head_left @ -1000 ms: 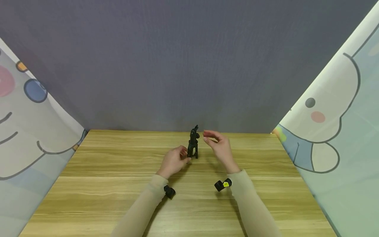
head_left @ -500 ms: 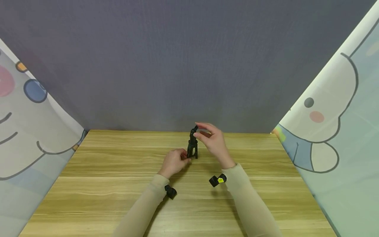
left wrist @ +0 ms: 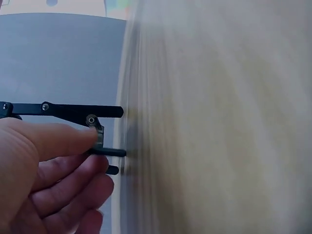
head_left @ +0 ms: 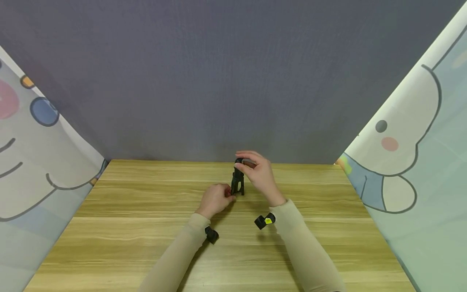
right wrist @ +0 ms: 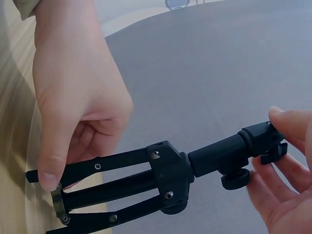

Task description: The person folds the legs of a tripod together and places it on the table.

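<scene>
A small black tripod (head_left: 237, 184) stands upright on the wooden table, legs down, between the two hands. My left hand (head_left: 214, 199) is low at its left side; in the left wrist view, thumb and fingers of that hand (left wrist: 53, 165) pinch a brace near the feet. The right hand (head_left: 260, 174) is up at the top and holds the head between thumb and fingers, partly hiding it. In the right wrist view, the tripod's collar (right wrist: 169, 178) joins legs and centre column, and a round knob (right wrist: 235, 179) sticks out beside the right fingers.
The wooden table (head_left: 146, 243) ends at a dark grey upright panel (head_left: 233, 81) close behind the tripod. Printed cartoon curtains (head_left: 412, 134) hang on both sides. Each wrist carries a small black camera (head_left: 260, 222).
My right hand has moved left from beside the tripod and closed on its head. The left hand stays at the base with almost no movement, and the tripod keeps its place.
</scene>
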The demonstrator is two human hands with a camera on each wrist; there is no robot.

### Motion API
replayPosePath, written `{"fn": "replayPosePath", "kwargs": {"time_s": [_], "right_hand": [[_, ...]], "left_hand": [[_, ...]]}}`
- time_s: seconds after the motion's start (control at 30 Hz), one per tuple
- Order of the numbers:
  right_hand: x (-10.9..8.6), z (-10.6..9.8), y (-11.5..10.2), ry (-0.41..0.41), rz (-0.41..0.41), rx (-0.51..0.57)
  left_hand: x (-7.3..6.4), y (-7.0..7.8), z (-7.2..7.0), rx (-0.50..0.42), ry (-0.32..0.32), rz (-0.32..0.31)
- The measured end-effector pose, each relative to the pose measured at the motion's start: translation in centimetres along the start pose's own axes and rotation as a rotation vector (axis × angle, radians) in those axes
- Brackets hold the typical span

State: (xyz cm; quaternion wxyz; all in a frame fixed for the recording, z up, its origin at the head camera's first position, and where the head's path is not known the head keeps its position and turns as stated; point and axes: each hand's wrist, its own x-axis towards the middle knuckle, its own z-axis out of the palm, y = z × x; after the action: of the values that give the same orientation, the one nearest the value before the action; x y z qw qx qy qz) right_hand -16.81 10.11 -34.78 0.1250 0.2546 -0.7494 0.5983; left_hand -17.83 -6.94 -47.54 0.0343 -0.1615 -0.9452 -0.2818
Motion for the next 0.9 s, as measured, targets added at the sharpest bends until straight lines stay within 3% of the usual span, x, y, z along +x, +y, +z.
{"fn": "replayPosePath", "kwargs": {"time_s": [0.27, 0.6, 0.77, 0.9], "right_hand": [[0.2, 0.4, -0.4, 0.047, 0.008, -0.063], [0.2, -0.8, 0.1, 0.083, 0.040, -0.044], [0.0, -2.1, 1.0, 0.104, 0.037, -0.033], [-0.4, -3.2, 2.0, 0.108, 0.084, 0.023]], "left_hand": [[0.2, -0.3, -0.1, 0.004, 0.070, 0.027], [0.0, -1.5, -1.4, -0.134, 0.044, 0.088], [-0.2, -2.1, -2.4, -0.226, 0.019, 0.070], [-0.3, -2.7, -2.9, -0.284, 0.046, 0.063]]}}
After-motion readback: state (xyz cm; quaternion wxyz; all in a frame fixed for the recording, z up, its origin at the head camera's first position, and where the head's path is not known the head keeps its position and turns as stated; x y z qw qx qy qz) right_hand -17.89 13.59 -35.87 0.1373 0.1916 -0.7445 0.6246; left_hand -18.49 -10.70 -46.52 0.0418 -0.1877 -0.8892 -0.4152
